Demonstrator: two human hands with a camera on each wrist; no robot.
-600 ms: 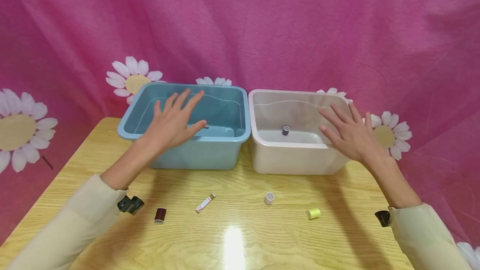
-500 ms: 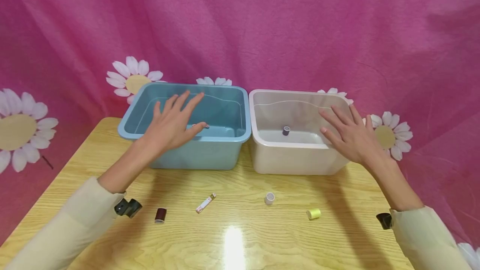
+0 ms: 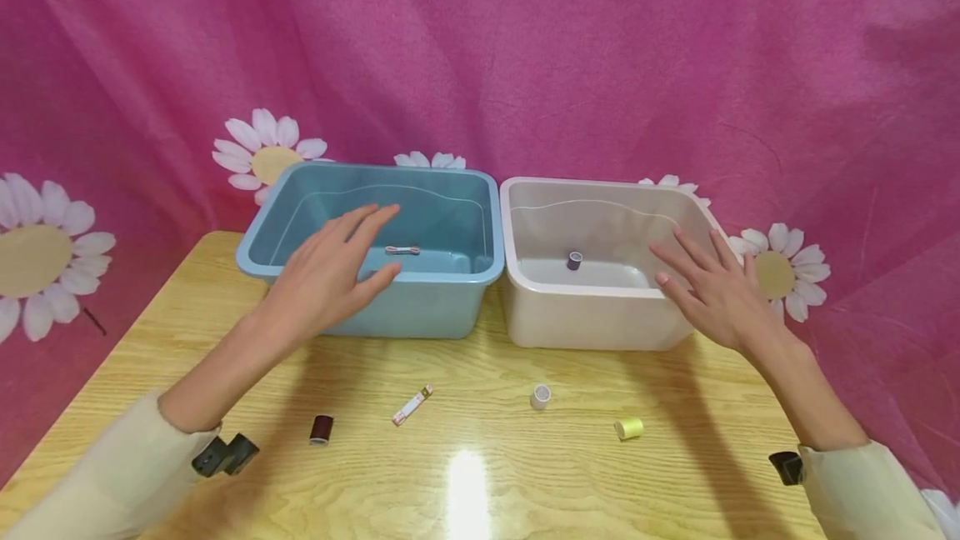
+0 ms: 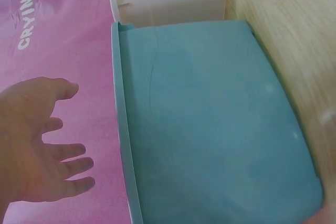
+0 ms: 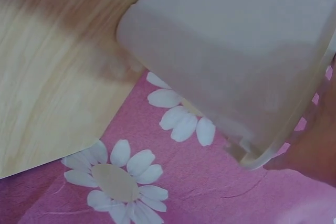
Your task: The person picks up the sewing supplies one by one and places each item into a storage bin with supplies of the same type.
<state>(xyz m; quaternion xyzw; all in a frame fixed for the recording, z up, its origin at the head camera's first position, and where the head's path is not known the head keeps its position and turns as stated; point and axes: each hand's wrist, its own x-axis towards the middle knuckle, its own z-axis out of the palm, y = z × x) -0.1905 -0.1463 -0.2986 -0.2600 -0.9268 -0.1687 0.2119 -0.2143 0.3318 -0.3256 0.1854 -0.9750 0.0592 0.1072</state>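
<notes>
My left hand (image 3: 318,277) hovers over the near left side of a blue bin (image 3: 427,307), fingers extended and thumb apart, holding nothing. Over the right side of a white bin (image 3: 592,322), my right hand (image 3: 714,297) spreads its fingers, also without anything in it. A small bundle like a thread skein (image 3: 402,250) lies inside the blue bin. One dark thread spool (image 3: 574,261) stands in the white bin. In the left wrist view the left hand (image 4: 37,145) appears beyond the blue bin's rim; the right wrist view shows only part of the right hand (image 5: 310,150).
On the wooden table (image 3: 465,373) before the bins are a maroon spool (image 3: 321,430), a white-banded bundle (image 3: 412,405), a white spool (image 3: 540,397) and a yellow spool (image 3: 628,428). A pink flowered cloth (image 3: 480,48) hangs behind. The bins stand side by side.
My left hand has drawn back toward me and left, uncovering the bundle in the blue bin. My right hand has shifted slightly right and nearer.
</notes>
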